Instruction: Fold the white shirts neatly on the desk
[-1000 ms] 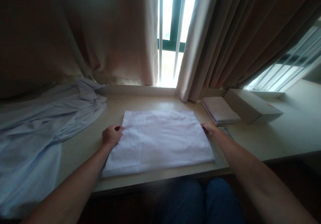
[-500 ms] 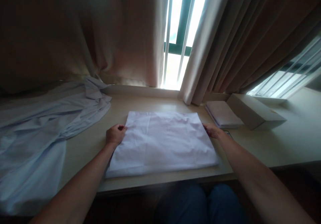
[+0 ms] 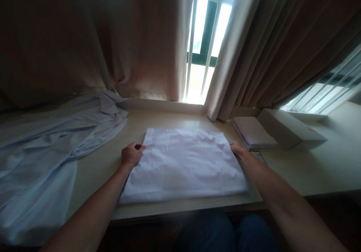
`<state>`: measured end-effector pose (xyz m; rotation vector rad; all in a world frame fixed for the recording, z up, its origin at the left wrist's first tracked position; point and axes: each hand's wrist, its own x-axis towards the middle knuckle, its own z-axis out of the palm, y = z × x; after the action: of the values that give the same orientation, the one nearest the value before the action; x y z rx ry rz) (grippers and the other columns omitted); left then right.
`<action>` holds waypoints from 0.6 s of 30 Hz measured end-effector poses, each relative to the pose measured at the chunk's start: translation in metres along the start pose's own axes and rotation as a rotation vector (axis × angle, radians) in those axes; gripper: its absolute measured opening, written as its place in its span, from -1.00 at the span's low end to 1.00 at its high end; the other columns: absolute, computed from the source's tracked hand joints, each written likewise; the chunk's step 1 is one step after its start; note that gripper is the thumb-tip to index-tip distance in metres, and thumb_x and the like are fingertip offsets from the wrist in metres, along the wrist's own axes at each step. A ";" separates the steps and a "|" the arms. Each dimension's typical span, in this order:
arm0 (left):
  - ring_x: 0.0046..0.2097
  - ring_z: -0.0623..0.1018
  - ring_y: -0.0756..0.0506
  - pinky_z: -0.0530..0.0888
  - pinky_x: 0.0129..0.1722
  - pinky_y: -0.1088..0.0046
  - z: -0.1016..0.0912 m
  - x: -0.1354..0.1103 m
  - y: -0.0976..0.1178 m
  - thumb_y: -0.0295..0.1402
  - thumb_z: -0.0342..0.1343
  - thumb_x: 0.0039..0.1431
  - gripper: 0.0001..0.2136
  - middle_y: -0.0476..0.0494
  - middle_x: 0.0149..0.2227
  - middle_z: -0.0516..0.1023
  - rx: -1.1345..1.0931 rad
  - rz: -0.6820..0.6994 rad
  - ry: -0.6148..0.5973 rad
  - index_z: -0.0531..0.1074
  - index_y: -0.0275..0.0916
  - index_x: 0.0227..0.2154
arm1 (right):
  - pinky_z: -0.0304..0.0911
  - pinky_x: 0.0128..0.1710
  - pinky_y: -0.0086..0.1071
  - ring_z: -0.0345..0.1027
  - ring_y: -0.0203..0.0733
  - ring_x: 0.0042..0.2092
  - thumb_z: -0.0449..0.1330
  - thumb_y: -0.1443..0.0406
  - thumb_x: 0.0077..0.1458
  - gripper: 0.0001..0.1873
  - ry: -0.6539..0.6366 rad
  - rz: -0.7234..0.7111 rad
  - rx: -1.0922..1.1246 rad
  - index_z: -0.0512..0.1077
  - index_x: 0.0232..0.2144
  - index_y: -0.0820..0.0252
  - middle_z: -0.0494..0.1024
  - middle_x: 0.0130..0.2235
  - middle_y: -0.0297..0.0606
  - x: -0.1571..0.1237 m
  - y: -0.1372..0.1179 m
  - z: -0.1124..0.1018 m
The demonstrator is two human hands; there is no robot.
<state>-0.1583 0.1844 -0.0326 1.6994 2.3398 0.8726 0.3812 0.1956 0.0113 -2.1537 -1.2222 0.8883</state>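
Note:
A white cloth, folded into a broad rectangle, lies flat on the pale table in front of me. Its kind of garment or linen does not show. My left hand pinches its left edge between thumb and fingers. On the opposite side, my right hand grips the right edge, with the fingertips partly hidden by the fabric. Soft wrinkles run across the cloth's right half.
A crumpled white cloth spreads over the table's left side. At the right are a neat folded stack, a box and a phone-like flat object. Curtains and a barred window stand behind.
The whole view has shifted slightly, so everything sits a little lower and further right. Both hands keep hold of the cloth's side edges; my right hand's grip looks slightly changed.

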 end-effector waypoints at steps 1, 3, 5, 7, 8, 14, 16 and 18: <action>-0.29 0.55 -0.12 0.40 -0.28 0.42 -0.001 0.000 0.001 -0.10 0.08 0.02 -0.73 -0.11 -0.36 0.59 0.005 -0.002 -0.001 0.51 -0.18 -0.39 | 0.23 -0.25 -0.36 0.40 -0.02 -0.17 0.28 0.24 -0.12 -0.85 -0.004 -0.005 -0.009 0.48 -0.53 0.23 0.50 -0.51 -0.12 0.003 -0.001 0.000; -0.28 0.55 -0.13 0.41 -0.28 0.42 -0.002 -0.001 0.002 -0.11 0.08 0.02 -0.74 -0.12 -0.36 0.59 0.006 -0.006 0.002 0.51 -0.19 -0.38 | 0.23 -0.22 -0.35 0.38 -0.03 -0.15 0.28 0.26 -0.12 -0.86 -0.019 -0.017 -0.015 0.48 -0.51 0.24 0.51 -0.49 -0.13 0.006 -0.002 0.000; -0.28 0.55 -0.13 0.41 -0.27 0.41 -0.003 -0.001 0.004 -0.13 0.08 0.03 -0.74 -0.13 -0.36 0.59 0.003 -0.008 0.004 0.51 -0.19 -0.38 | 0.24 -0.23 -0.35 0.38 -0.08 -0.19 0.27 0.27 -0.11 -0.87 -0.048 -0.027 -0.002 0.47 -0.48 0.24 0.51 -0.49 -0.16 0.007 -0.002 -0.002; -0.27 0.55 -0.13 0.41 -0.26 0.41 -0.004 -0.002 0.006 -0.14 0.08 0.03 -0.75 -0.14 -0.35 0.59 0.003 -0.011 0.001 0.51 -0.20 -0.37 | 0.25 -0.29 -0.37 0.38 -0.15 -0.29 0.26 0.27 -0.09 -0.88 -0.108 -0.021 0.050 0.46 -0.48 0.23 0.50 -0.50 -0.20 0.007 -0.001 -0.006; -0.27 0.56 -0.13 0.42 -0.25 0.41 -0.005 -0.002 0.006 -0.14 0.08 0.03 -0.75 -0.14 -0.35 0.60 0.006 -0.012 -0.003 0.51 -0.20 -0.37 | 0.25 -0.32 -0.38 0.37 -0.19 -0.34 0.25 0.27 -0.08 -0.89 -0.141 -0.016 0.085 0.46 -0.48 0.22 0.49 -0.51 -0.22 0.006 -0.001 -0.008; -0.26 0.56 -0.14 0.42 -0.25 0.41 -0.006 -0.003 0.009 -0.16 0.09 0.04 -0.75 -0.15 -0.33 0.60 0.003 -0.032 -0.011 0.52 -0.21 -0.36 | 0.26 -0.40 -0.40 0.34 -0.24 -0.45 0.23 0.26 -0.04 -0.85 -0.216 -0.006 0.201 0.49 -0.38 0.23 0.49 -0.53 -0.27 0.004 0.001 -0.010; -0.27 0.56 -0.14 0.42 -0.25 0.41 -0.005 -0.003 0.008 -0.15 0.09 0.03 -0.75 -0.15 -0.33 0.60 -0.005 -0.032 -0.008 0.52 -0.21 -0.35 | 0.27 -0.39 -0.39 0.38 -0.20 -0.41 0.24 0.23 -0.04 -0.82 -0.175 -0.008 0.189 0.49 -0.37 0.22 0.50 -0.50 -0.25 0.006 0.001 -0.004; -0.27 0.56 -0.14 0.42 -0.26 0.40 -0.004 -0.002 0.006 -0.15 0.09 0.03 -0.74 -0.16 -0.34 0.60 -0.012 -0.032 -0.004 0.52 -0.21 -0.35 | 0.28 -0.37 -0.38 0.40 -0.16 -0.36 0.26 0.21 -0.06 -0.81 -0.114 -0.009 0.163 0.49 -0.39 0.21 0.51 -0.48 -0.23 0.009 0.001 0.001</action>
<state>-0.1541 0.1818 -0.0265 1.6530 2.3474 0.8758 0.3848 0.2033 0.0071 -1.9917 -1.1694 1.0812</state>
